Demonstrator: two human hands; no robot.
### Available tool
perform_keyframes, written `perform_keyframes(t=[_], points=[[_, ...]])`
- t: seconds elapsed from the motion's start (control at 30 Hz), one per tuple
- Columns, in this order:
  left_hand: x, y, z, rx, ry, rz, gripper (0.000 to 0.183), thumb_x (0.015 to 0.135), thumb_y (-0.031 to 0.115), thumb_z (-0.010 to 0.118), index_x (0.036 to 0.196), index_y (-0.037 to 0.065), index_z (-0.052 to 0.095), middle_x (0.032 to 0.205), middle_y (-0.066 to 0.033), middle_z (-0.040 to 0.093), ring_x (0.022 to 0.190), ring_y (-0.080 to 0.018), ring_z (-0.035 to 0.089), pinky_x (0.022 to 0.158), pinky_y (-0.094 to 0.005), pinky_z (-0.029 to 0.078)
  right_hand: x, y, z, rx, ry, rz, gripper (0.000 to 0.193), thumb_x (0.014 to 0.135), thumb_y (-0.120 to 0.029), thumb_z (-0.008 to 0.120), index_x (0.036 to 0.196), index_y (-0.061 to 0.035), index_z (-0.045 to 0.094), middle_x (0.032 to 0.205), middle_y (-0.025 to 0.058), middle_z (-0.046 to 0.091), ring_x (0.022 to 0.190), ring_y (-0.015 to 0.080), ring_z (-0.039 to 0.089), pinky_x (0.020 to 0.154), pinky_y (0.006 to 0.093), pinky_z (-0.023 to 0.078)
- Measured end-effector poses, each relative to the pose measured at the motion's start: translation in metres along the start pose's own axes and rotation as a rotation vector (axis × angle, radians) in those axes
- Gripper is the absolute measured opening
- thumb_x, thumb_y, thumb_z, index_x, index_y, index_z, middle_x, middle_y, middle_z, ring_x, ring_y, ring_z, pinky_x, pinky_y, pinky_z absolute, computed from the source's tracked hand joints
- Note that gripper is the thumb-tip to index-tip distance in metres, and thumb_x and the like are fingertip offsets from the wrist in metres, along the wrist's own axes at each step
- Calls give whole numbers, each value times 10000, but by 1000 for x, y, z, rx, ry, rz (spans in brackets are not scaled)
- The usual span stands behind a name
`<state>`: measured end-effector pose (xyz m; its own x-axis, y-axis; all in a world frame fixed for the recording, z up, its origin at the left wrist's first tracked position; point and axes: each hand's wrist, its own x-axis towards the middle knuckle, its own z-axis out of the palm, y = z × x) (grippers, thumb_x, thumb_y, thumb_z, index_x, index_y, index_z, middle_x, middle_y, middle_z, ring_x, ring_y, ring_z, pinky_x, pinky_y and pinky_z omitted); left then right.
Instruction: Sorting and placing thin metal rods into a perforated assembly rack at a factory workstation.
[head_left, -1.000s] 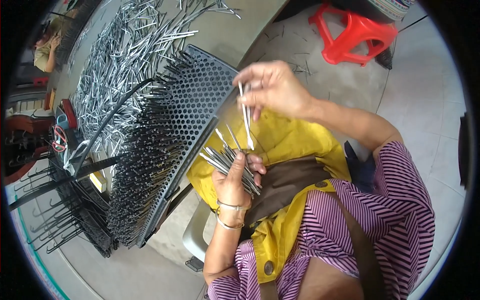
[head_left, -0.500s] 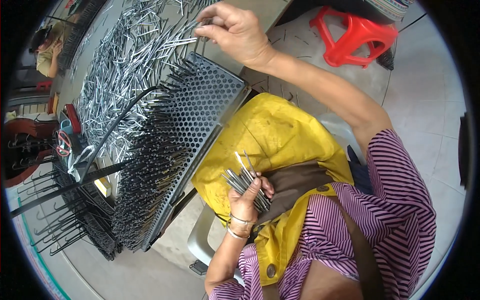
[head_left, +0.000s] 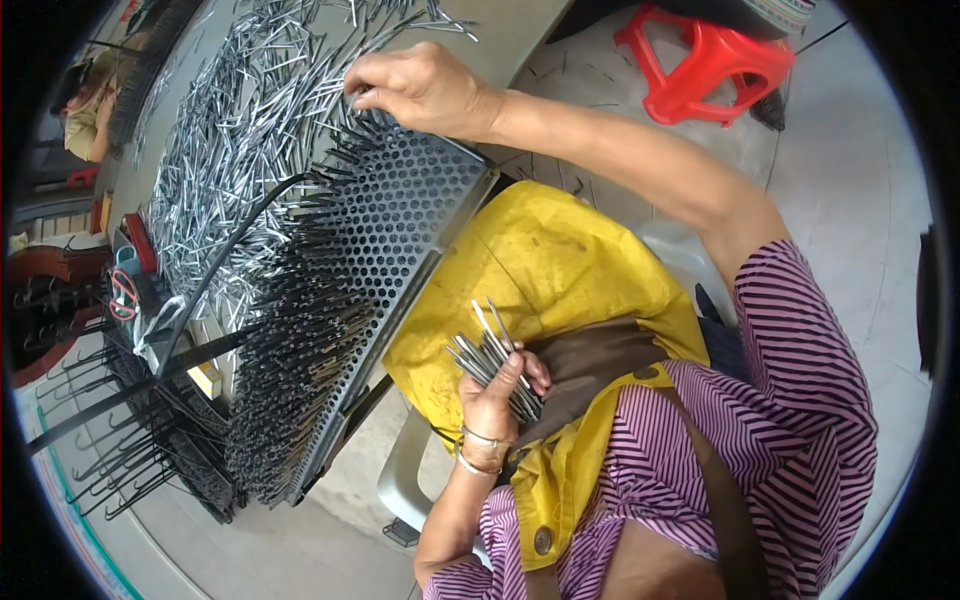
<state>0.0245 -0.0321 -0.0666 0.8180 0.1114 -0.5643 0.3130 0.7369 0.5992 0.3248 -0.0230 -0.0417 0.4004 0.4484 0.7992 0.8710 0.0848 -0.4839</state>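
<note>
My left hand [head_left: 495,395] is closed around a bundle of thin metal rods [head_left: 480,355], held over the lap on a yellow apron [head_left: 540,240]. Stretched out to the far end of a dark perforated rack [head_left: 410,190], my right hand [head_left: 425,90] has its thumb and fingers pinched together; what lies between them is hidden. Dark rods [head_left: 300,370] stand packed in the rack's holes along its left and near parts, while many holes on the right side show bare. A large heap of loose silvery rods [head_left: 220,170] lies on the table beyond the rack.
A long black bar [head_left: 130,385] and a bent black rod [head_left: 235,240] extend by the rack. Scissors with red handles [head_left: 124,295] lie at left, near several black hooks [head_left: 110,440]. A red stool [head_left: 700,65] stands at upper right. Another person [head_left: 90,120] sits at far left.
My right hand has moved left and slightly nearer, from above the rack's far corner to the rods at its far end. My left hand keeps its place with the bundle.
</note>
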Motion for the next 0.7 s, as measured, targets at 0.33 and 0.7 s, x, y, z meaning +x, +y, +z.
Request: perform_keyframes(t=[0.33,0.7], points=[[2,3,0,-25,-7,-10,158,831,109,547,940,2,508,696,-108,557,595,-213,557,462,-257,437,30,-8,6,-161,-387,79,187,754,-95,587,647,13,478,510,162,481,509,306,524,497,379,402],[2,9,7,-29,9,24,122,833,86,532,923,8,509,685,-113,551,570,-214,543,426,-249,411,19,0,0,22,-169,-13,85,735,-76,604,796,-16,608,650,131,601,594,261,599,544,326,463]])
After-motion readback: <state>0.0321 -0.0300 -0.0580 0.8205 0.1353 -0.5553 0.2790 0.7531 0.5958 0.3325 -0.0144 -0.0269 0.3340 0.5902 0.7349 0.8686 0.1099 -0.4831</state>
